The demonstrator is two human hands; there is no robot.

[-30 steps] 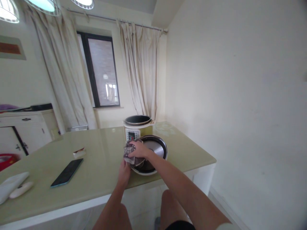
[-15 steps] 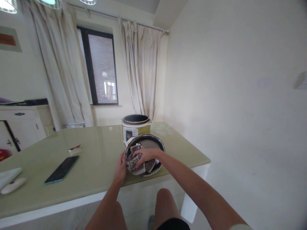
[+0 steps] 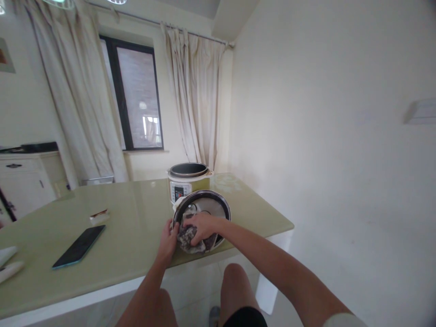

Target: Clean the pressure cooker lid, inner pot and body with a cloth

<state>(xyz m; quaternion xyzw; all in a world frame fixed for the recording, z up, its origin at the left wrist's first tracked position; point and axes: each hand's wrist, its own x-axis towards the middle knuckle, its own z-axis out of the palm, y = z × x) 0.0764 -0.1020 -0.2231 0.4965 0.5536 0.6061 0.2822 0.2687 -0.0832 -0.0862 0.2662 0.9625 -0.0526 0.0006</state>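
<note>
A round pressure cooker lid [image 3: 214, 206] stands tilted near the table's front edge, its inner side facing me. My left hand [image 3: 168, 240] grips the lid's left rim. With bent fingers, my right hand [image 3: 201, 227] presses a patterned grey-brown cloth [image 3: 190, 238] against the lower left of the lid's inside. Part of the cloth is hidden under that hand. Right behind the lid is the electric pressure cooker [image 3: 189, 179], white and yellow-green, its top uncovered and a dark pot inside. The lid covers part of its front panel.
A phone [image 3: 80, 246] lies on the green tabletop [image 3: 136, 227] to the left, with a small packet [image 3: 98, 217] beyond it. White objects [image 3: 10, 271] sit at the left edge. A wall [image 3: 306, 136] rises on the right; curtains [image 3: 194, 100] hang behind.
The view has turned slightly right, so everything sits further left. My right hand and the cloth have shifted slightly on the lid; my left hand still holds the rim.
</note>
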